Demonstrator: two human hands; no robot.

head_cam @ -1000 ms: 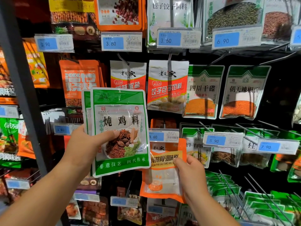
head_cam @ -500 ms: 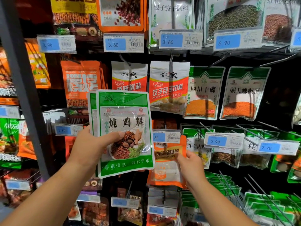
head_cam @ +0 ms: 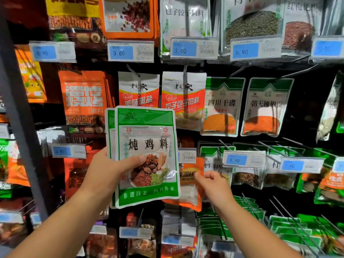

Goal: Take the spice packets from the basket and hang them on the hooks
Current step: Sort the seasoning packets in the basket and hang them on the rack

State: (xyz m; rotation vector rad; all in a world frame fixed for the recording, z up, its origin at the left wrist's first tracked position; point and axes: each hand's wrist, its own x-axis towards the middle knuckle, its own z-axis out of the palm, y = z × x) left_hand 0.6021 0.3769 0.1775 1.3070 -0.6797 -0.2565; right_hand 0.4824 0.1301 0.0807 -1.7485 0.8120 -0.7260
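My left hand point(head_cam: 109, 172) grips two stacked green-and-white spice packets point(head_cam: 147, 144), thumb across the front one, held upright in front of the display. My right hand point(head_cam: 214, 185) pinches the upper right edge of an orange packet point(head_cam: 191, 189) that hangs behind a price tag point(head_cam: 187, 155) on a hook; the green packets cover its left part. No basket is in view.
Rows of hooks carry orange, red-white and green packets with blue price tags point(head_cam: 235, 160). Bare metal hook rods point(head_cam: 290, 220) stick out at the lower right. A grey shelf upright point(head_cam: 20, 127) runs down the left side.
The orange packet has moved up and back toward the hook behind the price tag, with my right hand following. My left hand and the green packets rose slightly; the camera came closer.
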